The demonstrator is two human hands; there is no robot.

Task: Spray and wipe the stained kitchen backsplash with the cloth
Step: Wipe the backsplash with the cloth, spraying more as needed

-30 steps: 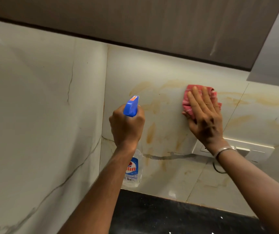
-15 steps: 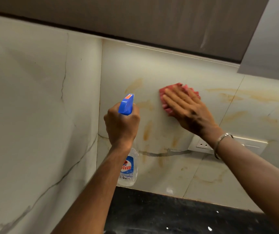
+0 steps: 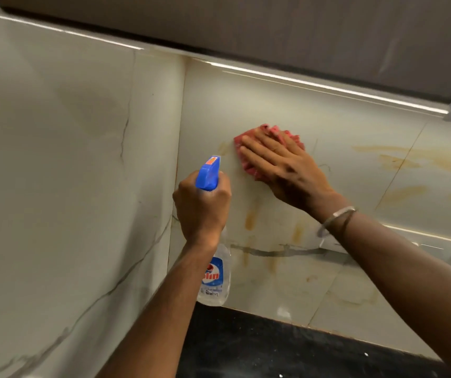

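My right hand (image 3: 281, 170) lies flat with straight fingers on a pink cloth (image 3: 279, 133) and presses it against the pale marble backsplash (image 3: 341, 126), left of centre near the corner. Orange-brown stains (image 3: 410, 159) streak the tiles to the right of the cloth, and drips (image 3: 250, 222) run below it. My left hand (image 3: 201, 211) grips the neck of a clear spray bottle (image 3: 214, 279) with a blue trigger head (image 3: 208, 173), held upright in front of the corner, left of and below the cloth.
A dark wall cabinet (image 3: 273, 25) hangs above the backsplash. The left side wall (image 3: 69, 186) meets the backsplash in a corner. A white switch plate (image 3: 437, 245) sits behind my right forearm. The black countertop (image 3: 287, 350) lies below.
My right hand has slid the cloth leftwards along the backsplash toward the corner, and the stains it crossed look fainter. My left hand keeps the bottle in about the same spot.
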